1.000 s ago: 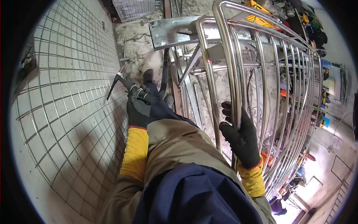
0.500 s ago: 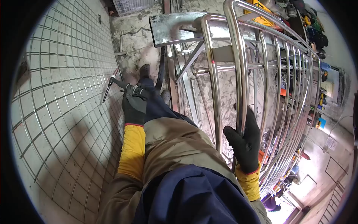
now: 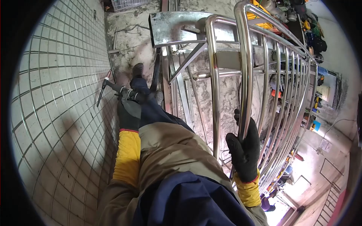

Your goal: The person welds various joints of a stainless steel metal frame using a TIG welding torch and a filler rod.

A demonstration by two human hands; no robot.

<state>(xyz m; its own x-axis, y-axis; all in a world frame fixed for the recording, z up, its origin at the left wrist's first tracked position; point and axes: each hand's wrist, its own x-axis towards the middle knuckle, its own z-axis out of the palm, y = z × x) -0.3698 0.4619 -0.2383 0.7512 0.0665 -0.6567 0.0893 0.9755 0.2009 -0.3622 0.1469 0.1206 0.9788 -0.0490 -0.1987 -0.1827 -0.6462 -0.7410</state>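
Observation:
My left hand, in a dark glove with a yellow sleeve, is closed around the handle of a TIG welding torch. The torch head points left, in front of the wire mesh panel. My right hand, gloved in black, wraps round the near upright tube of a shiny stainless steel railing. Its thumb lies left of the tube and its fingers curl behind it. The railing's bars stretch away to the right. Behind its near end lies a rectangular galvanized steel beam.
Metal bars lie along the floor below the railing. A grey crate stands at the top. Tools and a yellow container crowd the far right. Another person in purple is partly visible at lower right.
My left hand has shifted slightly left and down in view with the torch. The railing's near end appears slightly farther right, while my right hand stays around its tube.

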